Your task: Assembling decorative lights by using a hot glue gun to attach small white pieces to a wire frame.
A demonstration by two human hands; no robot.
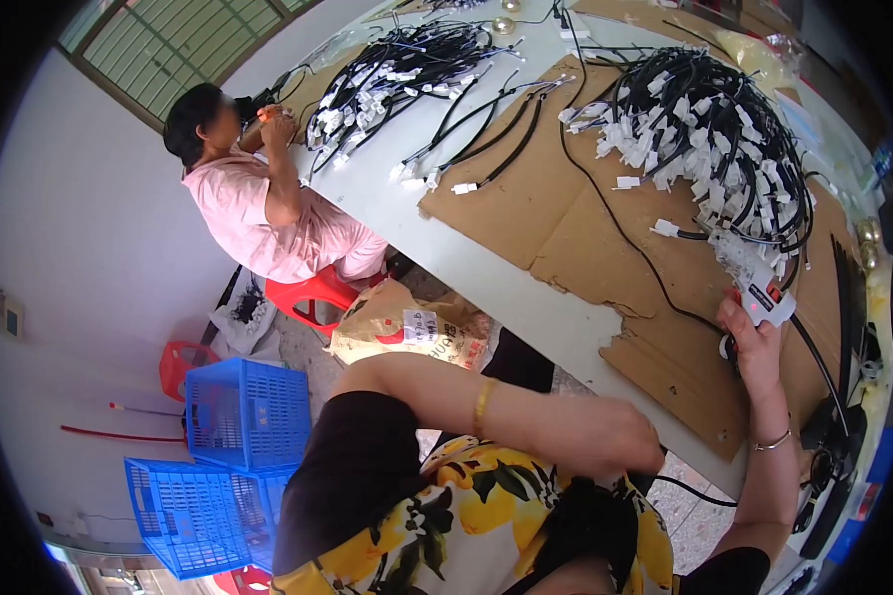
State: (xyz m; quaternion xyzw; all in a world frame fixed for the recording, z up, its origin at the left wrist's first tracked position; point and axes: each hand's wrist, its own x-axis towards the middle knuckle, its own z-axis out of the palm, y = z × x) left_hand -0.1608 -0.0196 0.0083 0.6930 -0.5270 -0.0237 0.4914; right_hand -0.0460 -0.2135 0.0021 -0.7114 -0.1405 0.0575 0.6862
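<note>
My right hand point(754, 342) is closed round a white handheld tool point(767, 299) with a dark label and a small red light; its exact kind is unclear. The tool is over the cardboard at the near edge of a big heap of black cables with white plug connectors point(709, 149). A black cord point(625, 238) runs over the cardboard to this hand. My left arm lies bent across my body, and my left hand point(610, 436) is in front of my chest, off the table. Its fingers are turned away and hidden, so what it may hold does not show.
Brown cardboard point(536, 213) covers part of the white table point(377, 198). A second cable heap point(387, 89) lies farther left, by a seated person in pink point(253, 198) whose raised hands hold something orange. Below are a paper sack point(387, 332), a red stool point(313, 296) and blue crates point(248, 412).
</note>
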